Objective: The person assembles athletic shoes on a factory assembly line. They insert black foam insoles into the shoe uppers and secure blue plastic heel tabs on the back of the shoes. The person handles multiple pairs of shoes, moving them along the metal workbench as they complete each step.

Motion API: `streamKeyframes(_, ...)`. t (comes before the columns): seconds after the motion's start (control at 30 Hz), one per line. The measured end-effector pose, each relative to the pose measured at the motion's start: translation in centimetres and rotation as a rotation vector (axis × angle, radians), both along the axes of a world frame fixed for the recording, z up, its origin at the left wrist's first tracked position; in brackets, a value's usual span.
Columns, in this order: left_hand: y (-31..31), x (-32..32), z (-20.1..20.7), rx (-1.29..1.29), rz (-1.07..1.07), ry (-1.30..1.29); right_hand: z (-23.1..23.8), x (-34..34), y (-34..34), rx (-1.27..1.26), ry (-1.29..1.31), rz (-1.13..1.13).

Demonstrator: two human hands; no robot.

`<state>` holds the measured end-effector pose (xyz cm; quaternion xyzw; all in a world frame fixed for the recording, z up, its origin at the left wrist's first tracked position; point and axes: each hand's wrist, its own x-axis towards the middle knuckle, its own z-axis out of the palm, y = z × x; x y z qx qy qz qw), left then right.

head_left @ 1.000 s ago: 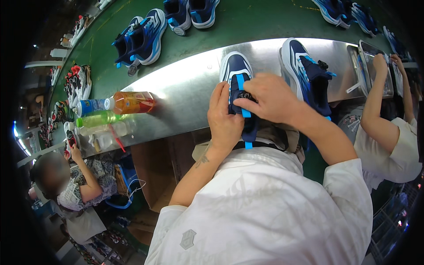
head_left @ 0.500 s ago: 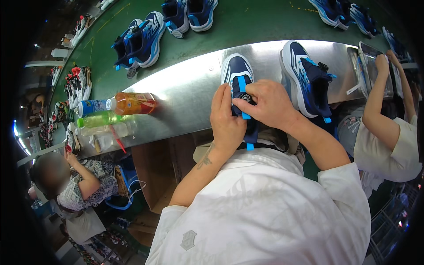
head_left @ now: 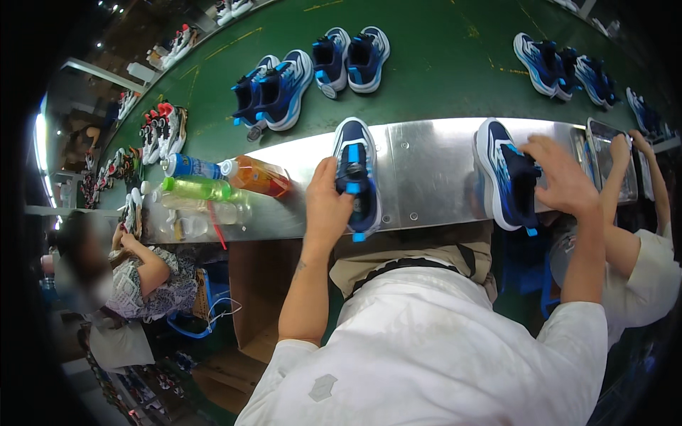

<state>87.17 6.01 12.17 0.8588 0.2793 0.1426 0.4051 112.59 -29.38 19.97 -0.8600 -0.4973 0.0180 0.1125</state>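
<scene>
A navy and white sneaker (head_left: 363, 138) with light blue pull tabs lies on the steel strip of the table, toe pointing away from me. My left hand (head_left: 329, 206) grips its left side near the opening, fingers partly hidden behind the shoe. Farther right on the same strip is a matching sneaker (head_left: 496, 174), also toe away. Just right of that shoe's opening is my right hand (head_left: 561, 174), fingers spread and slightly curved, holding nothing. Whether its fingertips touch the shoe I cannot tell.
Left on the steel strip (head_left: 412, 163) lie several bottles, including an orange one (head_left: 259, 176) and a green one (head_left: 199, 188). Pairs of blue sneakers (head_left: 284, 89) stand on the green surface (head_left: 426, 71) beyond. At the right, a co-worker's arms (head_left: 616, 177) reach toward a tray (head_left: 609, 157).
My right hand has left the first sneaker's strap and moved right to the second sneaker. My left hand still holds the first one, now shifted left. The view has shifted too.
</scene>
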Motion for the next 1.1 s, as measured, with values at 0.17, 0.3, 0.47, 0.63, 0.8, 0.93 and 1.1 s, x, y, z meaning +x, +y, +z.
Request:
streamKeyframes(0.17, -2.0, -1.2, 3.8, 0.430, -0.038, -0.260, -1.0, -0.7, 3.0, 0.082, 0.258, -0.016)
streamKeyframes(0.3, -10.4, 1.9, 3.2, 0.059, -0.247, -0.222, -3.2, -3.7, 8.4, 0.331, 0.241, 0.054)
streamKeyframes(0.47, -10.9, 5.5, -3.4, -0.114, -0.254, 0.025, -5.6, -5.5, 11.2, 0.315, 0.390, 0.216)
streamKeyframes(0.63, -10.7, 5.5, -2.5, -0.138, -0.304, 0.100, -6.3, -5.6, 10.9, 0.273, 0.300, 0.327)
streamKeyframes(0.8, -10.6, 5.6, 0.8, 0.180, -0.291, -0.139, -7.4, -6.8, 8.2, 0.454, 0.239, 0.148)
streamKeyframes(0.93, -10.5, 8.7, 2.9, 0.221, -0.675, -0.287, -10.2, -8.8, 6.9, 0.504, 0.472, -0.185)
streamKeyframes(1.1, -10.8, 8.1, -2.1, 0.239, -0.612, -0.332, -11.0, -9.5, 6.4, 0.592, 0.960, -0.278)
